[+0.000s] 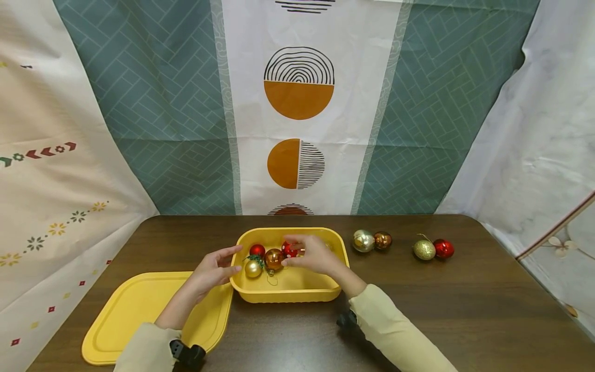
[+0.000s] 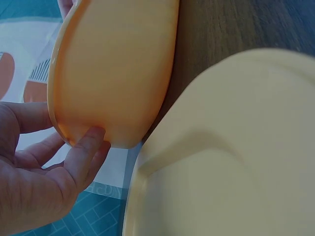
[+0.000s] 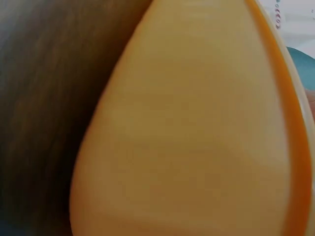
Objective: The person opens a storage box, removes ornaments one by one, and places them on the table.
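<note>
A yellow plastic container (image 1: pixel 290 296) holds several Christmas baubles: a red bauble (image 1: pixel 257 251), a gold bauble (image 1: pixel 253 268), a copper bauble (image 1: pixel 273 259) and a red bauble with white dots (image 1: pixel 288 250). My left hand (image 1: pixel 215 268) grips the container's left rim; in the left wrist view some fingers (image 2: pixel 88 147) press its outer wall while others pass over the rim. Inside the container, my right hand (image 1: pixel 316 254) has thumb and fingers around the dotted bauble. Its grip is partly hidden. The right wrist view shows mostly the container's outer wall (image 3: pixel 187 128).
A yellow lid (image 1: pixel 135 305) lies at the left, beside the container. To the right stand a pale gold bauble (image 1: pixel 363 241), a small copper bauble (image 1: pixel 383 240), a glittery gold bauble (image 1: pixel 424 250) and a shiny red bauble (image 1: pixel 443 249). A patterned curtain (image 1: pixel 297 129) hangs behind the table.
</note>
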Action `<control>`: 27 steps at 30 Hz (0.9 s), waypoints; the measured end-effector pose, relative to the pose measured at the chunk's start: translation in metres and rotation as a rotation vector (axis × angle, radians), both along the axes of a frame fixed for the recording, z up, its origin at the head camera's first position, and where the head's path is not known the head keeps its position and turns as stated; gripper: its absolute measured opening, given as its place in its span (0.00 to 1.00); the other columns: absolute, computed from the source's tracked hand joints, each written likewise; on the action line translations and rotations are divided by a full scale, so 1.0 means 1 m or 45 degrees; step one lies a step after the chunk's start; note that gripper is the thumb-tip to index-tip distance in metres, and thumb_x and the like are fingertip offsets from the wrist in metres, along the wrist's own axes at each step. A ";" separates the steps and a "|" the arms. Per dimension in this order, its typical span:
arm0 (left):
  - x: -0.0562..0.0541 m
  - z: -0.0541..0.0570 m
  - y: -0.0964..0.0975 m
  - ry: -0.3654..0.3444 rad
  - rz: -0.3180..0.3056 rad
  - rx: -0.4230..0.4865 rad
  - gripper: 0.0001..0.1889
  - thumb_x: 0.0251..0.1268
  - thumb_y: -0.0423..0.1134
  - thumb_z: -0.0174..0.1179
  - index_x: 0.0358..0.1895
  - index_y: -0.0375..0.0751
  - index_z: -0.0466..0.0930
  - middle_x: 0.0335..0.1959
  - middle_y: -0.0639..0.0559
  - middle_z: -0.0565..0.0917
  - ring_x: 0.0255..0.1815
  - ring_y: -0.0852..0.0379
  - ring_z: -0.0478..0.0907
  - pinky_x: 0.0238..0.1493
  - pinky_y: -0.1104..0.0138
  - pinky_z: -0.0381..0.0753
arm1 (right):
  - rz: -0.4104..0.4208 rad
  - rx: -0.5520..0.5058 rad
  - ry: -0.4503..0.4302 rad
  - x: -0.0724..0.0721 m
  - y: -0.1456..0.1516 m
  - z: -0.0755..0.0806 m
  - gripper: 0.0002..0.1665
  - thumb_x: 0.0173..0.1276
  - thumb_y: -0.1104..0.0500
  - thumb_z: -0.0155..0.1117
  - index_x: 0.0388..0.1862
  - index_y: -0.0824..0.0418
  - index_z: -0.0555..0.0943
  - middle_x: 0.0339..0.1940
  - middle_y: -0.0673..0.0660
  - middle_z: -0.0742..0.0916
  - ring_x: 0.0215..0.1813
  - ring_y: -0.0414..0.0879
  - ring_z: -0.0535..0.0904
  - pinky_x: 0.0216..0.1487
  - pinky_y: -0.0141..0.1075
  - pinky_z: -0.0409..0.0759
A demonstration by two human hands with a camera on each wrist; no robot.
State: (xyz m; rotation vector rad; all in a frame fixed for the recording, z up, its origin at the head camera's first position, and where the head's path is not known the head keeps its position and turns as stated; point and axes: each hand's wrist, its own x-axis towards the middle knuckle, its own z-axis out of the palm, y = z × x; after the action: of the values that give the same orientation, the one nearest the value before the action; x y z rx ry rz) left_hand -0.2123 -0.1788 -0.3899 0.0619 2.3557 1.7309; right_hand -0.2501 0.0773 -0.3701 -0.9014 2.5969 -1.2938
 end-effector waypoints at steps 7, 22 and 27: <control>0.000 -0.001 0.000 0.001 0.003 0.003 0.28 0.61 0.30 0.56 0.66 0.36 0.61 0.66 0.33 0.59 0.61 0.35 0.64 0.49 0.55 0.76 | -0.043 0.090 -0.004 0.000 -0.017 -0.009 0.35 0.52 0.58 0.71 0.58 0.70 0.72 0.53 0.65 0.80 0.51 0.54 0.78 0.50 0.40 0.78; 0.000 -0.001 0.000 0.002 0.003 0.019 0.28 0.60 0.28 0.55 0.66 0.35 0.61 0.65 0.32 0.60 0.60 0.35 0.65 0.49 0.55 0.77 | -0.094 0.425 0.209 0.003 -0.042 -0.010 0.30 0.52 0.57 0.71 0.53 0.68 0.77 0.48 0.60 0.84 0.43 0.49 0.79 0.45 0.35 0.77; 0.000 -0.001 0.000 0.001 0.001 0.020 0.29 0.60 0.28 0.55 0.66 0.35 0.61 0.65 0.32 0.60 0.60 0.36 0.65 0.49 0.55 0.77 | -0.088 0.512 0.317 0.004 -0.049 -0.013 0.28 0.52 0.57 0.71 0.51 0.68 0.78 0.45 0.59 0.85 0.43 0.47 0.79 0.48 0.35 0.77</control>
State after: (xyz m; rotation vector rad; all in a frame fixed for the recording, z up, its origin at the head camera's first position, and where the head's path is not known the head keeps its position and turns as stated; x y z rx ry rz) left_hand -0.2127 -0.1783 -0.3907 0.0644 2.3428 1.7505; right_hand -0.2464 0.0287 -0.3835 -0.9511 2.9432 -0.6593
